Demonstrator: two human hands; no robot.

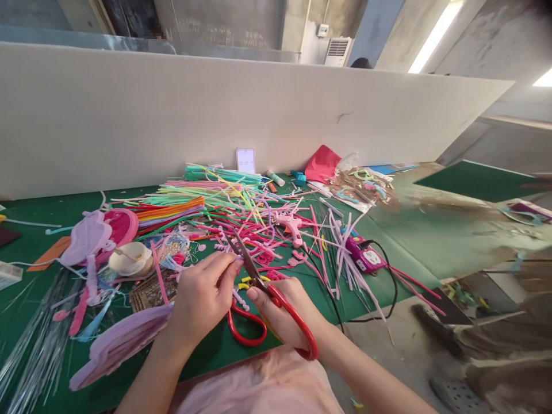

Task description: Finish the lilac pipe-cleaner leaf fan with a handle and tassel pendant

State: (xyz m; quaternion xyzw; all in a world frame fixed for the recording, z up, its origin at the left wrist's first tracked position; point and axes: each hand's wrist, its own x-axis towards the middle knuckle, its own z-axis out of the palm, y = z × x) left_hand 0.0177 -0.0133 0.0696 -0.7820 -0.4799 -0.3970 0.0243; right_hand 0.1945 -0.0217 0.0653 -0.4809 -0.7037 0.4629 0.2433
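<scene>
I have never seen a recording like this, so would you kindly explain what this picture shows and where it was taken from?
There is no machine here: a camera worn on a person's head looks down at their two bare hands. The right hand grips red-handled metal scissors, blades parted. The left hand pinches something small at the blades; what it is cannot be told. The green table mat carries a heap of colourful fuzzy craft wires, a pink glue gun and a white tape roll. A white partition board stands behind.

Red-handled scissors [263, 305] over a green tabletop [414, 241]; pink, orange, mint and yellow pipe cleaners [207, 201]; pink glue gun [291, 225]; magenta device [365, 256].
</scene>
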